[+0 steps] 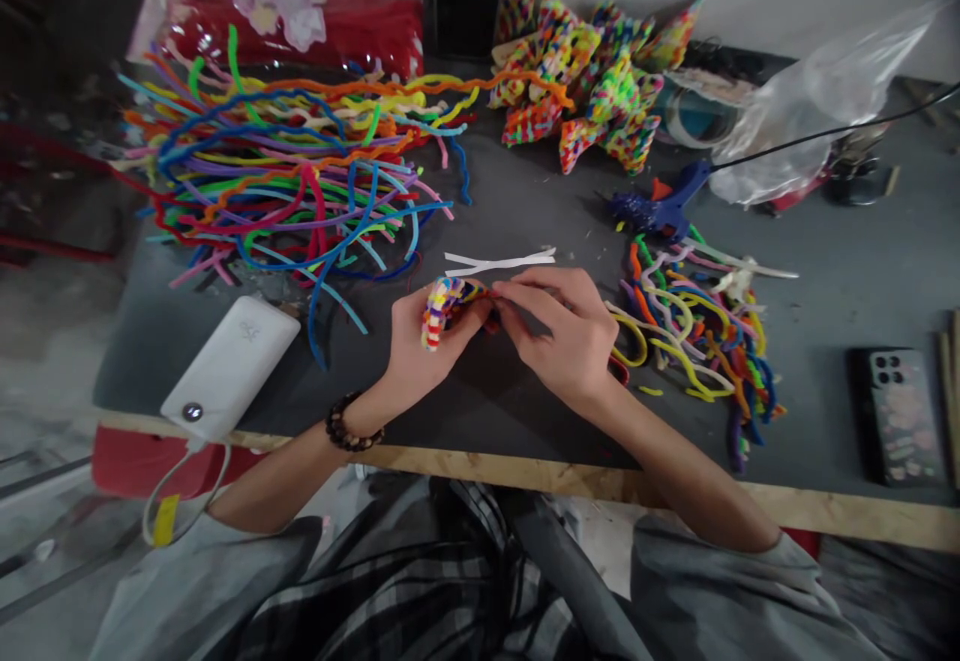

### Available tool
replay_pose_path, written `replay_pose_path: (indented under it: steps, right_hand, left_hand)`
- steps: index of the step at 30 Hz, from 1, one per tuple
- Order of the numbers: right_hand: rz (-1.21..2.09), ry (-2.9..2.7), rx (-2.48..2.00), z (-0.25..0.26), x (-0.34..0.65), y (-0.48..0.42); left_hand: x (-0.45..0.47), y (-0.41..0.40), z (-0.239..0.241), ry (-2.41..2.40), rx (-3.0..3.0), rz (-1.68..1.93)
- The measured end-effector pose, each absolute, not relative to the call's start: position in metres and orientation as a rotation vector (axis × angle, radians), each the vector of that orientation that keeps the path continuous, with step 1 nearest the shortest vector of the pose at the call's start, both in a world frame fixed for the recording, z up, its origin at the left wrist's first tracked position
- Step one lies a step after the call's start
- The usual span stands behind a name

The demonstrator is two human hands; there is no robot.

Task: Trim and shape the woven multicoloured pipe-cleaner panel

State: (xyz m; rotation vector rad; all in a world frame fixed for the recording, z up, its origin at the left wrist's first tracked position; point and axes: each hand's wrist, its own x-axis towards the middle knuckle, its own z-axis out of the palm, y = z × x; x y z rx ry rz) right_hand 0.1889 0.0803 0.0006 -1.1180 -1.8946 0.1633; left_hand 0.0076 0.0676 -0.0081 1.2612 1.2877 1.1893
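My left hand (424,346) is closed around a small woven piece of multicoloured pipe cleaners (442,306), its striped edge showing above the thumb. Close against it, my right hand (562,331) pinches with thumb and forefinger at the right end of the woven piece. What lies between those fingertips is too small to make out; a bit of dark red shows there. Just beyond both hands, white strips (499,263) lie crossed on the grey table. Short pipe cleaner pieces (690,321) are heaped to the right of my right hand.
Long pipe cleaners (300,171) are piled at the left, before a red plastic package (360,26). Woven star shapes (600,71) stand at the back. A blue glue gun (667,203) with a cord, a clear bag (810,111), a phone (900,416) and a white power bank (231,366) lie around.
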Motion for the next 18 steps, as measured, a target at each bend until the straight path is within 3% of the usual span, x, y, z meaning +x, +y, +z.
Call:
replay_pose_path:
  steps: [8, 18]
  right_hand:
    - [-0.173, -2.174, -1.0, -0.016, 0.199, 0.072]
    - [0.241, -1.877, -1.143, 0.005, 0.19, 0.081]
  left_hand:
    - [0.008, 0.07, -0.015, 1.231, 1.322, 1.235]
    - [0.006, 0.067, -0.007, 1.231, 1.318, 1.163]
